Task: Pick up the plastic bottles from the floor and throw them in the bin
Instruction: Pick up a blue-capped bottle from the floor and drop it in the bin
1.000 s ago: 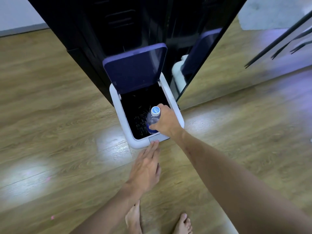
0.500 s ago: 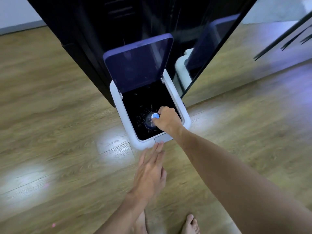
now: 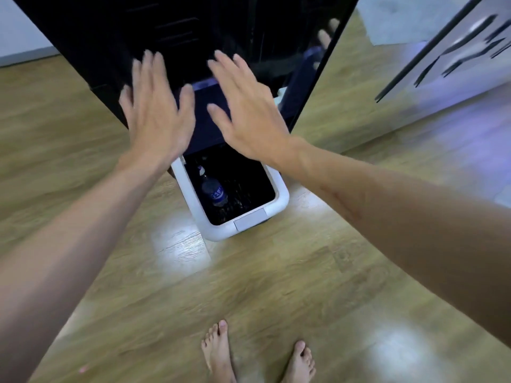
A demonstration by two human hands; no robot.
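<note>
Bottle [image 3: 214,190] is lying inside the bin [image 3: 279,201], against its left wall, long axis running from the lid [image 3: 206,120] end toward the front rim. Both hands are hovering flat above the lid end with fingers spread, holding nothing: left hand [image 3: 157,114], right hand [image 3: 249,111]. Left hand is judged nearer the bottle's side. No other bottle is showing on the floor [image 3: 276,286].
</note>
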